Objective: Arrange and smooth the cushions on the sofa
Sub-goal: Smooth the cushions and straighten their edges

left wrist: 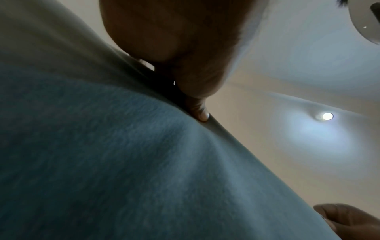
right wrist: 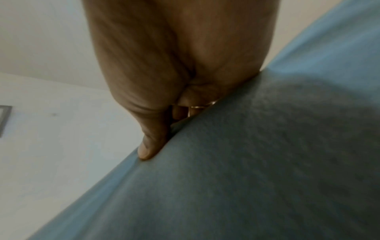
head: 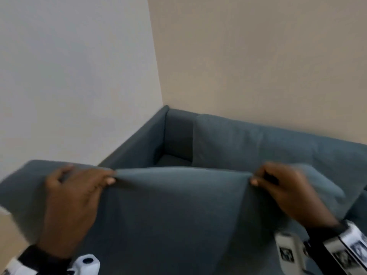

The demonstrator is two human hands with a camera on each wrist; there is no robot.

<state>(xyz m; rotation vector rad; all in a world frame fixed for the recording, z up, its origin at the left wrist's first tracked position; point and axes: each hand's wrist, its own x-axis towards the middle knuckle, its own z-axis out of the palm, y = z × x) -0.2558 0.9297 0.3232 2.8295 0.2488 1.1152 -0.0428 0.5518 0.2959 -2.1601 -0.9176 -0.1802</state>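
A large blue-grey cushion (head: 178, 211) fills the lower half of the head view, held up in front of the sofa. My left hand (head: 79, 195) pinches its top edge on the left, thumb on the near face. My right hand (head: 282, 191) pinches the same edge on the right, and the fabric is pulled taut between them. In the left wrist view the left hand (left wrist: 185, 73) clamps the cushion (left wrist: 102, 154) seam. The right wrist view shows the right hand (right wrist: 160, 105) with its thumb pressed on the cushion (right wrist: 246, 170) edge.
The blue-grey sofa (head: 139, 147) stands in a room corner, its armrest along the white wall (head: 69, 76) on the left. A back cushion (head: 258, 147) leans against the beige wall (head: 258, 56). A bare gap of seat shows in the sofa's corner.
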